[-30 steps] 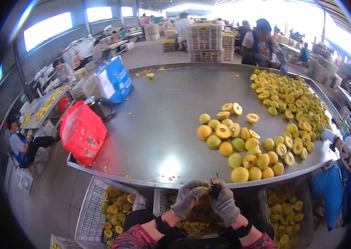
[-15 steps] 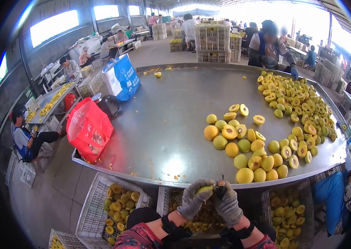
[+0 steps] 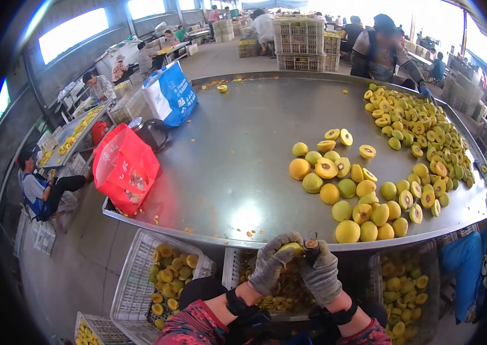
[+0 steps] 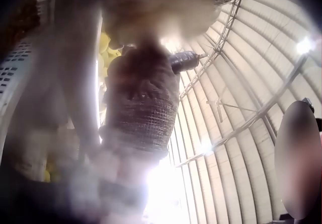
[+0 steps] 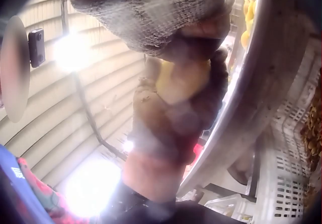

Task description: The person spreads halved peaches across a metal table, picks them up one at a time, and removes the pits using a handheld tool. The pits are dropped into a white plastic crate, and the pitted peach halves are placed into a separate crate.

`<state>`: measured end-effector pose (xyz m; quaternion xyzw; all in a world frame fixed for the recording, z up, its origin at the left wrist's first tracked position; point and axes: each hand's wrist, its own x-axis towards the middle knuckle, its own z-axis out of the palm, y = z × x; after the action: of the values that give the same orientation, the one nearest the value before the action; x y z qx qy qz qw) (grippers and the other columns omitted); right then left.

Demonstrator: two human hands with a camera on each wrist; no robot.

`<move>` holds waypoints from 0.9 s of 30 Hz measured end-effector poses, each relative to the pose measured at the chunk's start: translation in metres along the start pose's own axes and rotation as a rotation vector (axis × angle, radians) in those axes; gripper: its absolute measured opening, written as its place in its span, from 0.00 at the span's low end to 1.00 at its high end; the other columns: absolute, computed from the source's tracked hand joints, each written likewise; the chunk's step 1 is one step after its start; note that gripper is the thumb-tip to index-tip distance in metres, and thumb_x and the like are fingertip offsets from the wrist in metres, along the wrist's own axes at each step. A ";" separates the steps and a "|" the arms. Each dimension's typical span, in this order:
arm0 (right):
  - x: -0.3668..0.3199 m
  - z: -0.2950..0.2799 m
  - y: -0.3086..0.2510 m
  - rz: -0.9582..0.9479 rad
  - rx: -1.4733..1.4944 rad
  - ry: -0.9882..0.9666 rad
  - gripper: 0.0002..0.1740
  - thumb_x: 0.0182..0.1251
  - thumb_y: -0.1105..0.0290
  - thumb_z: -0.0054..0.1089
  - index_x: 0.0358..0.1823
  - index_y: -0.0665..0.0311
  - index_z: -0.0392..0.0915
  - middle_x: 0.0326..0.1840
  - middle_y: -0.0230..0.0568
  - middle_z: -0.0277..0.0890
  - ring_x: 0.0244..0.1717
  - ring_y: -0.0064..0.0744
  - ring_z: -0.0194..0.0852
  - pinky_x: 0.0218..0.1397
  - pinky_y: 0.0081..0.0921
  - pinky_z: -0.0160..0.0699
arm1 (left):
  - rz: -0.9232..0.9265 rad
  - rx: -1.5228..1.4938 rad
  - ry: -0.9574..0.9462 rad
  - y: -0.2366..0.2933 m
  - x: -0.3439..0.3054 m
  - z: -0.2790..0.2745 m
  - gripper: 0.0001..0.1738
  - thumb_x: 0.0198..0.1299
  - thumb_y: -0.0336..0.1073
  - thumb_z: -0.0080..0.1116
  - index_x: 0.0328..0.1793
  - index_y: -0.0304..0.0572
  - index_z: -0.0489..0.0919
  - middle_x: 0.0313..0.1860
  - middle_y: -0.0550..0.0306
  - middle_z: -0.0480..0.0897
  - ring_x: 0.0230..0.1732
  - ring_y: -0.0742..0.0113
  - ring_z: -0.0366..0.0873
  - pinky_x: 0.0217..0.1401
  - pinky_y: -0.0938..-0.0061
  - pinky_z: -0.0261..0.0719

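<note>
Both gloved hands meet over the near edge of the metal table. My left hand [image 3: 267, 265] grips a yellow-green peach [image 3: 290, 248], which also shows as a yellow patch of peach [image 5: 182, 80] in the right wrist view. In my right hand [image 3: 322, 277] is a short tool with a dark handle [image 3: 311, 251], its upper end sticking out above the fist; the left wrist view shows this dark handle [image 4: 185, 62] with a thin tip. The tool's working end against the peach is hidden. Whole and halved peaches [image 3: 368, 215] lie on the table ahead to the right.
A big heap of halved peaches [image 3: 427, 129] covers the table's far right. On the left stand a red bag [image 3: 118, 172], a dark jug [image 3: 154, 135] and a blue-white bag [image 3: 181, 98]. Crates [image 3: 122, 287] of peach halves sit below the near edge. A person [image 3: 378, 54] works across the table.
The head view has shifted slightly, moving the table up and right in the picture. Both hands stay together, holding the peach and the tool.
</note>
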<state>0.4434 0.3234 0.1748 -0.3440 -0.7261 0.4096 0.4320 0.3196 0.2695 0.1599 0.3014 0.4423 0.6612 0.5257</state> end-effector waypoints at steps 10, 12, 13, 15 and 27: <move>-0.004 -0.004 0.008 -0.126 -0.089 -0.037 0.15 0.60 0.76 0.58 0.48 0.61 0.70 0.33 0.53 0.79 0.33 0.54 0.79 0.34 0.37 0.78 | 0.136 0.006 -0.014 -0.007 -0.006 0.000 0.17 0.60 0.33 0.62 0.54 0.38 0.76 0.49 0.62 0.78 0.51 0.74 0.73 0.54 0.77 0.73; -0.009 -0.002 0.012 -0.085 -0.044 -0.033 0.17 0.54 0.72 0.67 0.44 0.62 0.71 0.29 0.44 0.78 0.31 0.47 0.81 0.33 0.31 0.77 | 0.144 -0.094 0.007 -0.008 -0.003 0.001 0.17 0.59 0.35 0.61 0.53 0.36 0.75 0.48 0.60 0.78 0.49 0.74 0.74 0.53 0.79 0.74; -0.008 -0.003 0.010 -0.043 0.021 -0.044 0.19 0.54 0.71 0.68 0.45 0.62 0.71 0.29 0.44 0.78 0.31 0.47 0.80 0.33 0.31 0.77 | 0.024 0.101 0.004 0.012 -0.001 0.002 0.20 0.60 0.40 0.59 0.53 0.35 0.74 0.46 0.57 0.78 0.47 0.72 0.75 0.52 0.78 0.75; -0.010 -0.005 0.010 0.017 0.054 -0.137 0.22 0.54 0.70 0.68 0.48 0.63 0.69 0.30 0.44 0.77 0.32 0.46 0.80 0.34 0.32 0.76 | 0.093 -0.134 0.056 0.004 0.010 -0.008 0.23 0.61 0.44 0.56 0.55 0.34 0.72 0.47 0.53 0.77 0.46 0.67 0.76 0.50 0.75 0.77; -0.026 0.017 0.013 0.202 0.054 -0.342 0.24 0.58 0.65 0.65 0.52 0.63 0.65 0.37 0.56 0.78 0.40 0.60 0.77 0.38 0.44 0.77 | 0.179 -0.275 0.077 0.009 0.009 -0.009 0.25 0.64 0.44 0.52 0.60 0.32 0.68 0.52 0.46 0.74 0.53 0.55 0.75 0.55 0.59 0.80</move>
<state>0.4402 0.3012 0.1495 -0.3288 -0.7394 0.5227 0.2681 0.3056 0.2751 0.1638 0.2393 0.3389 0.7707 0.4836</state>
